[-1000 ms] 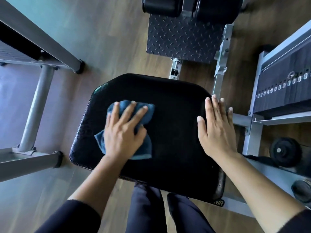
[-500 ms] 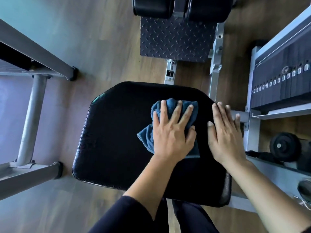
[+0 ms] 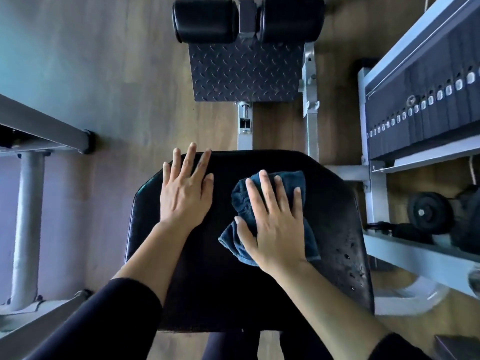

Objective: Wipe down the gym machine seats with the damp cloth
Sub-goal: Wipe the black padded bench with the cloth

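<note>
Cloth (image 3: 291,181), dark blue and bunched, is lying on the right half of the black seat (image 3: 207,281) in the head view. Right hand (image 3: 278,229) is pressing flat on it, fingers straight and spread. Left hand (image 3: 185,196) is resting flat on the seat's far left corner, fingers extended, holding nothing.
</note>
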`<state>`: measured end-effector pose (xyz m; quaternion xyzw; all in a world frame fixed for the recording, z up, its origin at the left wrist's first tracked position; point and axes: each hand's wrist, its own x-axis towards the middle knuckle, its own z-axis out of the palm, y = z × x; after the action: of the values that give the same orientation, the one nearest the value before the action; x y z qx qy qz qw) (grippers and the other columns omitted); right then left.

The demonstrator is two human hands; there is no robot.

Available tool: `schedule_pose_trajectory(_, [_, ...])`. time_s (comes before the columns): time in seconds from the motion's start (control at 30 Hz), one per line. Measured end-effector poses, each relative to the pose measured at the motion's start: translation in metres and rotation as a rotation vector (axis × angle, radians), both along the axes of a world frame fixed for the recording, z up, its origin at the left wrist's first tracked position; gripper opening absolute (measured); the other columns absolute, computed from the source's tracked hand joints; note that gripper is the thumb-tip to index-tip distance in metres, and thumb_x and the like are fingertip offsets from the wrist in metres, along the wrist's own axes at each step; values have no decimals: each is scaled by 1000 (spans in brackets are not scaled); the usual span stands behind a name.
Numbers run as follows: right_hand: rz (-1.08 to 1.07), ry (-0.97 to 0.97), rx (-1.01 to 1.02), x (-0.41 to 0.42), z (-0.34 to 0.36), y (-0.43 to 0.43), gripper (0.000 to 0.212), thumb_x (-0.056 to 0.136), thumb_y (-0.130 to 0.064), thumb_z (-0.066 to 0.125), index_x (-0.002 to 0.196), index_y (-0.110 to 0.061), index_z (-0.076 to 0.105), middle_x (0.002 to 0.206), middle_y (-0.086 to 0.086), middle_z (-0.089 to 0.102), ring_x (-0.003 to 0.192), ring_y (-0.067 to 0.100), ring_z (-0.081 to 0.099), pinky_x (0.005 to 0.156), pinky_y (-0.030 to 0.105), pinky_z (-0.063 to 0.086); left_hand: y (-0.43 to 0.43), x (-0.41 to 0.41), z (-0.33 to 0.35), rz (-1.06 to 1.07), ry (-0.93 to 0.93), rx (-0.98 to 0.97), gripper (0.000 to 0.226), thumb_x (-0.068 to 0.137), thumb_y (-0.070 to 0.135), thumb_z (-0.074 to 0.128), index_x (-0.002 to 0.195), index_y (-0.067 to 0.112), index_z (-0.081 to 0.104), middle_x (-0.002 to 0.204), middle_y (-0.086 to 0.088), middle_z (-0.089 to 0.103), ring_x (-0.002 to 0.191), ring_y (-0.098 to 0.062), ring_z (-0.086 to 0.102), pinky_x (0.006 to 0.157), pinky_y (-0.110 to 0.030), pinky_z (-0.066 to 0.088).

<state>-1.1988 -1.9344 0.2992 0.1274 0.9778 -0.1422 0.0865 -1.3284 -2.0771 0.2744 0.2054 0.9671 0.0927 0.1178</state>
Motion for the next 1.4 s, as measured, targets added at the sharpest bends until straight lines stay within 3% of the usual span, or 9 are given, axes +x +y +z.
schedule_pose_trajectory(0.33, [-154,44,101,-77,-23,45,62,89,-54,32,141,-23,39,146,6,42,133,31,38,109,60,18,22,-3,-1,-94,-11,8,55,96,47,26,148,30,26,157,-1,22,146,-29,7,117,-50,2])
schedule_pose_trajectory(0.53, [-393,94,121,-11,-16,37,67,91,-55,34,148,-21,27,149,9,38,140,30,28,114,55,14,42,-1,-3,-189,-25,27,54,97,46,23,147,28,28,154,-3,30,145,-30,13,116,-52,2])
schedule_pose_trajectory(0.63, [-440,75,157,-9,-16,42,68,89,-58,34,147,-23,30,147,8,41,138,31,31,112,56,16,47,-2,-6,-171,-17,2,51,98,45,24,147,31,26,149,0,34,143,-28,18,117,-51,3])
schedule_pose_trajectory(0.7, [-462,94,190,-32,-20,52,65,86,-58,37,141,-23,40,136,7,51,129,30,42,107,56,23,49,-2,-7,-169,-3,-26,50,98,45,24,147,34,22,148,1,34,142,-26,18,117,-51,3])
schedule_pose_trajectory(0.8, [-517,101,178,-71,-25,71,58,81,-59,38,121,-20,55,103,6,66,97,33,59,87,48,36,52,-3,-8,-180,-9,-43,51,98,46,21,147,35,19,149,2,32,142,-25,17,116,-52,1])
schedule_pose_trajectory(0.9, [-483,89,178,-82,-28,80,58,78,-62,34,107,-17,58,85,7,65,80,32,60,70,39,34,52,-4,-9,-178,7,-46,50,98,47,21,147,35,20,147,3,33,141,-25,18,116,-52,2])
schedule_pose_trajectory(1.0, [-495,134,188,-61,-30,90,61,79,-64,34,110,-16,56,88,9,64,82,33,59,70,38,35,52,-4,-9,-171,20,-53,49,98,47,21,146,36,21,145,4,35,140,-25,20,116,-53,3])
schedule_pose_trajectory(1.23, [-801,111,135,20,-18,94,65,82,-63,36,127,-17,45,110,12,59,97,36,56,74,42,43,54,-4,-12,-167,41,-64,49,98,48,20,145,36,23,141,3,38,138,-25,23,116,-54,6])
schedule_pose_trajectory(1.4, [-828,88,73,-12,-20,106,58,86,-61,41,121,-16,48,109,13,59,97,37,56,73,39,38,56,-3,-12,-178,75,-67,48,98,46,21,144,35,25,138,2,40,134,-26,28,115,-54,8])
